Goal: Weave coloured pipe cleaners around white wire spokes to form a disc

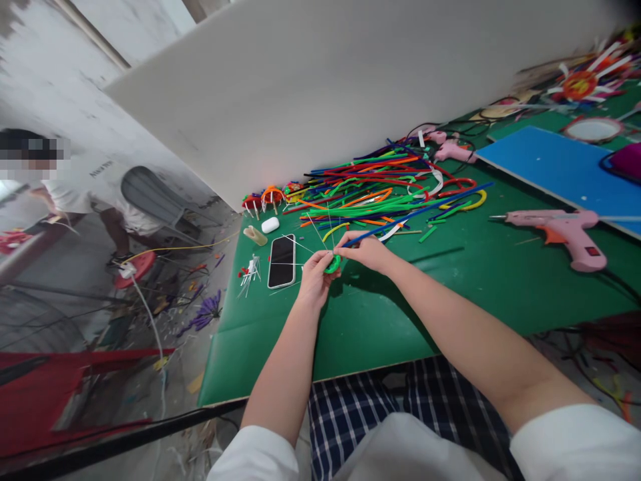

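My left hand [315, 272] is closed on a small green ring [332, 264], which looks wound from pipe cleaner. Thin pale wires [315, 230] fan out from this piece past my fingertips. On the other side of it, my right hand [369, 253] pinches a long blue pipe cleaner [431, 208]. Its near end meets the green ring at my fingers, and the rest slants up to the right over the table. Whether the blue end is joined to the ring is hidden by my fingertips. A phone [282, 261] lies just left of my left hand.
Loose coloured pipe cleaners [350, 194] lie heaped behind my hands on the green table [380, 321]. At right are a pink glue gun [561, 230] and a blue board [541, 167]. A white case [270, 224] sits by the phone. Another person [75, 180] works at far left.
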The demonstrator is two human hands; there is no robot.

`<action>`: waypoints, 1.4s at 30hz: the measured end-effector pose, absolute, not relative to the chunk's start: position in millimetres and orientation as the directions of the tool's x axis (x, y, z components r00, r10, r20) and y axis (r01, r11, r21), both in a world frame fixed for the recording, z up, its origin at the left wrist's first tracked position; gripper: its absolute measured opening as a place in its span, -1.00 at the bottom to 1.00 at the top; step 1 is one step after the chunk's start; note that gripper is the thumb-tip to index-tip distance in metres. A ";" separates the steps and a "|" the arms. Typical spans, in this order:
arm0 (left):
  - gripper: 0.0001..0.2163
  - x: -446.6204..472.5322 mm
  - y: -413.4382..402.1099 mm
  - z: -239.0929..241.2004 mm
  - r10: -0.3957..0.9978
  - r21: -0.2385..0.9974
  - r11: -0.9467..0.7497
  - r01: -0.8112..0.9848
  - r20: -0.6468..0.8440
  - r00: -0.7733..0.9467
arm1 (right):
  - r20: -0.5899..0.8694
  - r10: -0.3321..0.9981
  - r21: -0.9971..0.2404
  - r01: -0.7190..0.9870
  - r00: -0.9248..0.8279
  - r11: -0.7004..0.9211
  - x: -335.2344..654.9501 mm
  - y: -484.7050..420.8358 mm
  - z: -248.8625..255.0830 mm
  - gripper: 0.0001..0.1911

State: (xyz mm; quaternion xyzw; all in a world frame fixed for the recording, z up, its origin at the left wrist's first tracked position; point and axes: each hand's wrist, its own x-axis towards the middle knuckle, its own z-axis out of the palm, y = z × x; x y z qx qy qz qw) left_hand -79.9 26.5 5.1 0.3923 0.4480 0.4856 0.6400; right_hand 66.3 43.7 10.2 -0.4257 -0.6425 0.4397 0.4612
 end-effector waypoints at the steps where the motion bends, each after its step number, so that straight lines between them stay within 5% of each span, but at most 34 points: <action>1: -0.80 -79.8 26.4 5.0 0.977 0.947 0.204 -0.249 -0.181 0.111 | 0.217 0.954 -0.953 0.165 -0.209 0.253 66.2 43.8 9.5 -0.82; 14: -0.76 -80.3 25.2 7.9 0.969 0.955 0.227 -0.192 -0.202 0.139 | 0.222 0.957 -0.928 0.262 -0.188 0.267 67.0 43.4 9.8 -0.80; 26: -0.81 -80.3 29.7 7.0 0.968 0.905 0.250 -0.344 -0.219 0.127 | 0.311 0.935 -0.919 0.198 -0.171 0.342 63.9 41.7 13.3 -0.86; 42: -0.76 -81.4 31.6 1.7 0.980 0.939 0.199 -0.279 -0.200 0.026 | 0.120 0.948 -0.982 0.107 -0.296 0.158 64.7 42.4 9.7 -0.77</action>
